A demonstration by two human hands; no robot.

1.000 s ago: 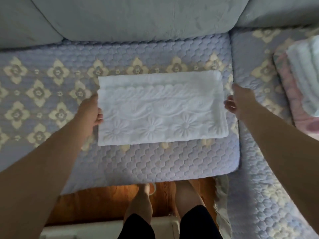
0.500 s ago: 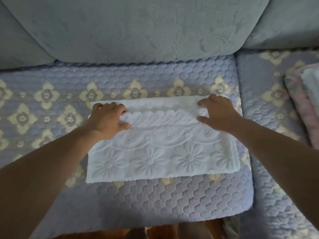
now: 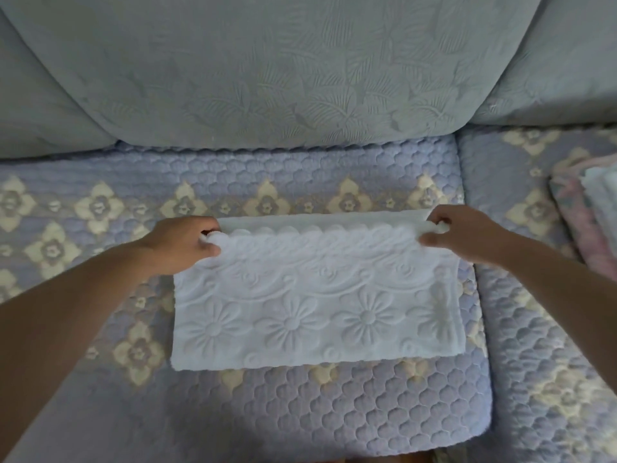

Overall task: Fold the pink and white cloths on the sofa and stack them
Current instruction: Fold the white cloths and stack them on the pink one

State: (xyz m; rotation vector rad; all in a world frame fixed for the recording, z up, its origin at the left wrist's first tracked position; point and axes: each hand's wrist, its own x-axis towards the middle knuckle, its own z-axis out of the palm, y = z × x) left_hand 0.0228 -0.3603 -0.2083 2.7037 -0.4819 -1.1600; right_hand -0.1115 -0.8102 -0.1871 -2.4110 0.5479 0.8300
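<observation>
A white cloth with embossed flowers lies folded in a wide rectangle on the middle sofa seat cushion. My left hand pinches its far left corner, and my right hand pinches its far right corner. The scalloped top layer is lifted slightly off the layer below along the far edge. At the right edge of the view a pink cloth lies on the neighbouring seat with a white folded cloth on top of it, both cut off by the frame.
Grey-blue back cushions rise behind the seat. The quilted lilac seat cover with cream flowers spreads left and right. The seat's front edge runs along the bottom of the view.
My hands went from the cloth's short sides onto its far edge, then to the far corners, which they now pinch and lift. The camera has moved closer.
</observation>
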